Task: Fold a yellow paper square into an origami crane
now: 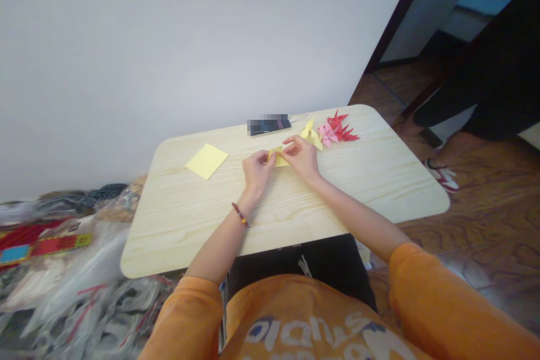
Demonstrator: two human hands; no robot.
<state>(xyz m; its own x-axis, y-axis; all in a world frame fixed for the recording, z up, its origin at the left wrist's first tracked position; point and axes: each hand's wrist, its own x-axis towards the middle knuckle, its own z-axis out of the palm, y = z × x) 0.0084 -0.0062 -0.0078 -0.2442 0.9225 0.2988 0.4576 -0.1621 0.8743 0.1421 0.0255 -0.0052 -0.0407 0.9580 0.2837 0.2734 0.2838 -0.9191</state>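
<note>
Both hands meet over the middle of a light wooden table. My left hand and my right hand pinch a small folded yellow paper that lies between them on the tabletop. A beaded bracelet circles my left wrist. A flat yellow paper square lies to the left of my hands. Behind my right hand sit finished folded shapes: a yellow one, a pink one and red ones.
A dark phone lies at the table's far edge by the white wall. Plastic bags and colourful fabric pile up on the floor at left. At right, on the wooden floor, stands another person's foot in a sandal.
</note>
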